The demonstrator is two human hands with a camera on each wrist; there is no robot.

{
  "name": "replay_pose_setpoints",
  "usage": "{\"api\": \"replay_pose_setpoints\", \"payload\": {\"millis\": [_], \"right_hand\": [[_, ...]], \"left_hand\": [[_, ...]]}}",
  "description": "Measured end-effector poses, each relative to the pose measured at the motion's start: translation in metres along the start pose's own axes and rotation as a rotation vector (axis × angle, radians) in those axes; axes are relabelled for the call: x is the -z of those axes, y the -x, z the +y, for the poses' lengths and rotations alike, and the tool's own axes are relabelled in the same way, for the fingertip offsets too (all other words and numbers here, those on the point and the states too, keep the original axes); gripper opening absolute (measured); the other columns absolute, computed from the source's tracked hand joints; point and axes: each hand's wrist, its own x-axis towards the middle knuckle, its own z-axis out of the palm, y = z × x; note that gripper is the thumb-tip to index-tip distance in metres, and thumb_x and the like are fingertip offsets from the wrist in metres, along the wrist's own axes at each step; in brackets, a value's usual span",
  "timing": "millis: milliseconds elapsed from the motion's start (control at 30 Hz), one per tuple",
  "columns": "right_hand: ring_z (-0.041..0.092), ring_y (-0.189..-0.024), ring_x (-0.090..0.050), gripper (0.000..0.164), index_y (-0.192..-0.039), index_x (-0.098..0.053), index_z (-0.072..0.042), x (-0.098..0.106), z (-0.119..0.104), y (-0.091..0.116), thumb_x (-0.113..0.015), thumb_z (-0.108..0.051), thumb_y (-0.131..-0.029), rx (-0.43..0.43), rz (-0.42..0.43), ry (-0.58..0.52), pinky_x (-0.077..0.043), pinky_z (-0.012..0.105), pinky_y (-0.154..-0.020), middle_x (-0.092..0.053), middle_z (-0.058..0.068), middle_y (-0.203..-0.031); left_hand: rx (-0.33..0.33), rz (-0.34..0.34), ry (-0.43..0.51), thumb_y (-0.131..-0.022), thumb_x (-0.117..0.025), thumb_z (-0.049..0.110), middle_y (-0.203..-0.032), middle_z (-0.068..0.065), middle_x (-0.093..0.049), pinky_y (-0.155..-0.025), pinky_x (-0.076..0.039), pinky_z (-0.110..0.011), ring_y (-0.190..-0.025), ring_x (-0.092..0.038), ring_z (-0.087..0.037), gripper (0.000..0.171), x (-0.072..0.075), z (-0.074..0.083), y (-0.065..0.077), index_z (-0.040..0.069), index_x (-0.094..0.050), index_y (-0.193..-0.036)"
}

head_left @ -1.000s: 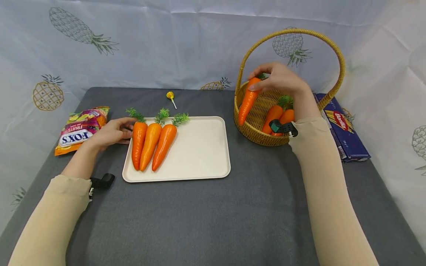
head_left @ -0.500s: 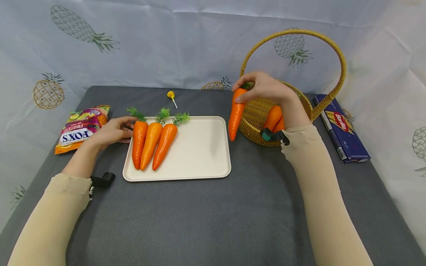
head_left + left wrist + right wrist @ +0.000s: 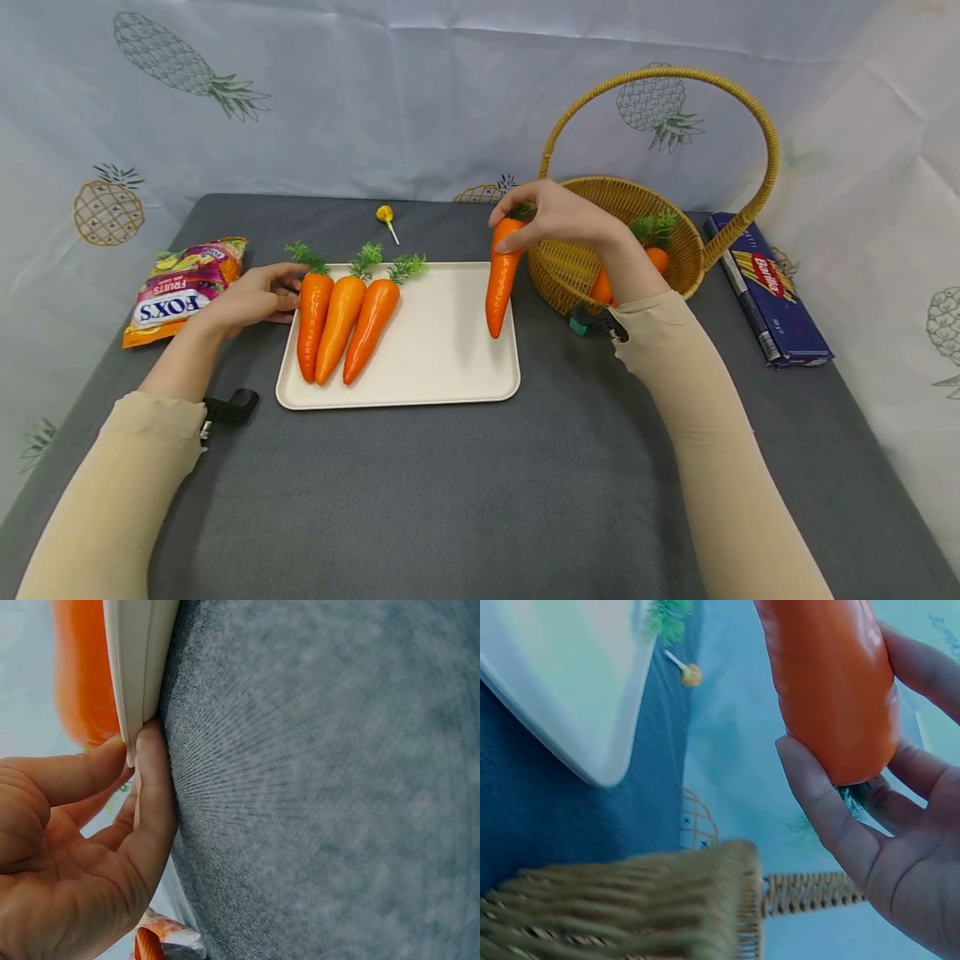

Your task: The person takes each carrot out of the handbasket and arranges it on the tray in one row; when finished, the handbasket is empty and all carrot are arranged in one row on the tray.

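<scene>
My right hand (image 3: 558,218) grips a carrot (image 3: 501,279) by its thick leafy end, tip hanging down above the right end of the cream tray (image 3: 450,350). In the right wrist view, thumb and fingers wrap the upper part of that carrot (image 3: 832,690). My left hand (image 3: 255,296) is at the tray's left edge; in the left wrist view its thumb and fingers pinch the tray rim (image 3: 139,682). Three carrots lie side by side on the tray's left half, the middle one (image 3: 341,329) slightly lighter. Behind my right arm, the wicker basket (image 3: 562,283) holds more carrots (image 3: 658,258), partly hidden.
A bag of Fox's sweets (image 3: 183,292) lies beyond my left wrist. A yellow lollipop (image 3: 386,217) is behind the tray. Right of the basket lies a blue Barilla pasta box (image 3: 780,300). The basket's tall handle (image 3: 768,142) arches above my right hand's level.
My right hand has carried the carrot out of the basket, leftward and toward me, to over the tray's right end. The left hand and the tray have stayed in place.
</scene>
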Motion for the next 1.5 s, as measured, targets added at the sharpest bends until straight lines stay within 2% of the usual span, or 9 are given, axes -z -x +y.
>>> {"api": "replay_pose_setpoints", "payload": {"millis": [233,433,700,967,1500], "right_hand": [[0.024,-0.101,-0.058,0.036,-0.115,-0.067,-0.012,-0.016,0.001,-0.009,-0.079,-0.019,-0.082,0.042,0.014,-0.012,-0.054,0.040,-0.086,-0.058,0.006,-0.121],[0.026,-0.100,-0.058,0.036,-0.115,-0.066,-0.011,-0.030,0.000,-0.016,-0.079,-0.018,-0.082,0.038,0.000,-0.033,-0.054,0.041,-0.086,-0.060,0.009,-0.118],[0.023,-0.098,-0.059,0.036,-0.115,-0.067,-0.014,-0.050,0.002,-0.026,-0.078,-0.023,-0.082,0.058,-0.024,0.017,-0.052,0.036,-0.086,-0.066,0.007,-0.112],[0.022,-0.099,-0.060,0.045,-0.120,-0.066,-0.007,-0.070,0.003,-0.035,-0.080,-0.023,-0.081,0.090,-0.034,0.021,-0.053,0.035,-0.088,-0.064,0.005,-0.115],[0.018,-0.099,-0.056,0.046,-0.116,-0.068,-0.011,-0.102,-0.001,-0.049,-0.083,-0.029,-0.077,0.114,-0.050,0.068,-0.050,0.032,-0.087,-0.065,0.000,-0.112]], "left_hand": [[-0.001,-0.001,0.002,-0.102,-0.046,0.007,-0.134,-0.025,-0.039,-0.079,-0.060,-0.020,-0.088,-0.055,0.004,0.061,0.000,-0.001,0.000,-0.002,-0.020,-0.155],[0.000,-0.001,0.005,-0.102,-0.045,0.006,-0.136,-0.025,-0.039,-0.080,-0.060,-0.020,-0.088,-0.055,0.005,0.061,0.000,0.000,0.000,-0.001,-0.019,-0.156],[0.009,-0.005,-0.008,-0.102,-0.044,0.005,-0.135,-0.026,-0.038,-0.079,-0.059,-0.019,-0.088,-0.054,0.004,0.061,0.000,-0.003,-0.003,-0.002,-0.018,-0.156],[0.004,-0.006,-0.002,-0.102,-0.045,0.005,-0.134,-0.025,-0.037,-0.080,-0.060,-0.022,-0.088,-0.054,0.005,0.061,0.000,-0.001,-0.001,-0.003,-0.017,-0.156],[0.008,-0.004,-0.001,-0.102,-0.044,0.005,-0.138,-0.027,-0.037,-0.081,-0.060,-0.022,-0.087,-0.054,0.007,0.061,0.000,-0.002,-0.003,-0.003,-0.017,-0.156]]}}
